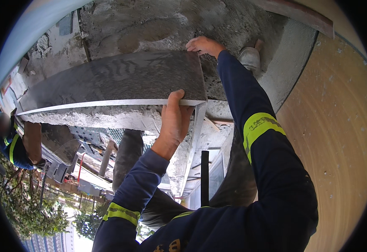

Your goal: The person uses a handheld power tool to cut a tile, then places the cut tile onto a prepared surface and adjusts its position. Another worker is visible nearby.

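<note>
A long dark stone slab (120, 80) with a pale near edge lies across a rough cement-covered ledge (137, 25). My left hand (174, 122) grips its near edge close to the right-hand end, thumb on the top face and fingers partly hidden under the rim. My right hand (204, 45) is at the far right corner, fingers curled at the slab's edge. Just right of that hand, a rounded grey tool with a short handle (249, 56) rests on the cement, partly hidden by my sleeve.
A co-worker (11, 145) in a reflective-striped top is at the left, touching the slab's far end. A wooden board (326, 147) fills the right side. Below are my legs (127, 155), metal mesh (89, 132), pipes and trees (28, 201).
</note>
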Action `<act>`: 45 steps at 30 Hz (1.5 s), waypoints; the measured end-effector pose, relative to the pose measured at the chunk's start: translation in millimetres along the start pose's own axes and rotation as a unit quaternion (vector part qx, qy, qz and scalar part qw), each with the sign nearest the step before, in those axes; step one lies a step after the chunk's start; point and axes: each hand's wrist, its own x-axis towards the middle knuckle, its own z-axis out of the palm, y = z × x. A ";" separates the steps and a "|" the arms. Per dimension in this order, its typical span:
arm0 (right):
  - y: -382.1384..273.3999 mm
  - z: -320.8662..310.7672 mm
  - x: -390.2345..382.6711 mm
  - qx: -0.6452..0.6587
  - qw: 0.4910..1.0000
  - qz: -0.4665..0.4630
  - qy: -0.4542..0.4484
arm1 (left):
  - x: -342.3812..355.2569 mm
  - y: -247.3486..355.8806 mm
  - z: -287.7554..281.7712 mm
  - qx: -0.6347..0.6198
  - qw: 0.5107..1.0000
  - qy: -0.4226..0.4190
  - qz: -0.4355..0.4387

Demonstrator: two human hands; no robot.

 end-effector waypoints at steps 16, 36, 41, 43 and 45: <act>33.7 41.1 37.8 -0.212 0.972 -0.087 0.057 | 4.2 -2.8 -7.9 -0.002 1.000 0.007 0.000; 20.6 49.5 24.3 -0.206 0.970 0.012 0.126 | -1.1 0.9 -2.5 0.008 1.000 -0.027 -0.001; 29.1 48.5 32.4 -0.234 0.963 -0.002 0.134 | 0.5 -2.5 -8.9 0.006 0.999 -0.044 0.005; 28.1 54.4 32.5 -0.251 0.956 -0.007 0.152 | 0.8 -3.1 -9.0 0.003 1.000 -0.030 0.010; 31.4 50.9 27.6 -0.193 0.966 -0.031 0.167 | 1.3 -3.1 -6.1 0.004 1.000 -0.013 0.009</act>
